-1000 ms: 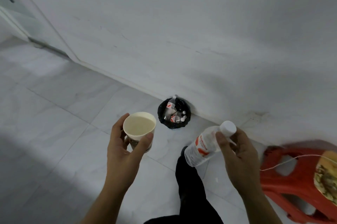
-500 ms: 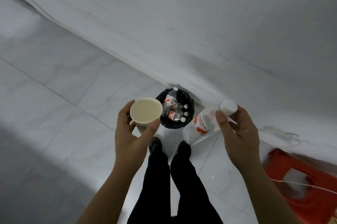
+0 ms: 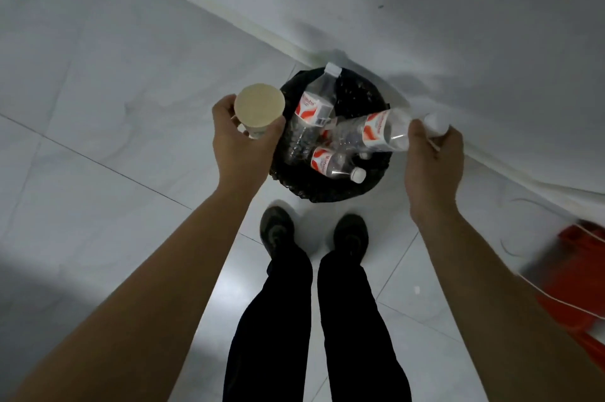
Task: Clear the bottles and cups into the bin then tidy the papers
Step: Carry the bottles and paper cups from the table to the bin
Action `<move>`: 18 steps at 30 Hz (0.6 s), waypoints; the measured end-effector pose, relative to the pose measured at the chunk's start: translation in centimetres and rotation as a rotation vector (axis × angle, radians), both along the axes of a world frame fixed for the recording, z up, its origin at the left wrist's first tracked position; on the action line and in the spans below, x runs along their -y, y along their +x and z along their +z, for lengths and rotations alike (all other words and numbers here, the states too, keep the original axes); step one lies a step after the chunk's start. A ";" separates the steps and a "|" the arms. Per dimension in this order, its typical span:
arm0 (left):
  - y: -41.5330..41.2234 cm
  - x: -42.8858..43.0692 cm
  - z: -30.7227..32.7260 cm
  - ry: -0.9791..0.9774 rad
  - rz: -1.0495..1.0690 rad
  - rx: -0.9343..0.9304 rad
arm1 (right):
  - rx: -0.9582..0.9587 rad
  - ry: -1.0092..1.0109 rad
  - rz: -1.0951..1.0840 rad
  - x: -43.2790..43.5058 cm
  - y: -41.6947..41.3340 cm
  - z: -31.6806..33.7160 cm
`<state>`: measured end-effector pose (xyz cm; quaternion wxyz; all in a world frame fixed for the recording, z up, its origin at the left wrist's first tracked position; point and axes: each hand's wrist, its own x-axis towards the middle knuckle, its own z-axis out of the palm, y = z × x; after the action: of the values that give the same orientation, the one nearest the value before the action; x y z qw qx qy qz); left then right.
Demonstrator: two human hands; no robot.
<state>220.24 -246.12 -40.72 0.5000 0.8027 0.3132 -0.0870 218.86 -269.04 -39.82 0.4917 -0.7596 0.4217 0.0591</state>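
A round black bin (image 3: 330, 190) stands on the floor against the wall, right in front of my feet. Inside it lie several clear plastic bottles with red-and-white labels (image 3: 314, 110). My left hand (image 3: 240, 146) grips an upright paper cup (image 3: 259, 107) at the bin's left rim. My right hand (image 3: 432, 159) holds a clear plastic bottle (image 3: 376, 133) by its white-capped neck. That bottle lies nearly level over the bin's right side, with its base pointing into the bin.
White floor tiles surround the bin, and a white wall with a skirting strip (image 3: 262, 31) runs diagonally behind it. A red plastic stool (image 3: 582, 287) with a thin white cable (image 3: 556, 297) across it sits at the right edge. My two shoes (image 3: 278, 231) stand just short of the bin.
I have stepped up to the bin, which now looks much larger and lies directly under my hands. Both hands have moved forward over its rim, and the bottle has tipped closer to level.
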 end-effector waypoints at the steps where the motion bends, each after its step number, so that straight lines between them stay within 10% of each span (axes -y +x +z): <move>1: 0.4 -0.1 -1.9 0.006 0.013 -0.004 | -0.022 0.005 0.005 -0.1 0.2 -2.3; 9: 2.5 1.1 -12.9 0.122 -0.117 -0.133 | -0.249 0.119 -0.044 0.7 -1.6 -12.5; 18: 2.0 1.2 -10.3 0.243 -0.660 -0.119 | -0.366 0.116 0.049 1.6 -1.7 -10.3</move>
<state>222.20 -247.36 -51.05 0.3269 0.9077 0.0735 -0.2525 217.15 -270.67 -50.10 0.4481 -0.7167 0.4813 0.2321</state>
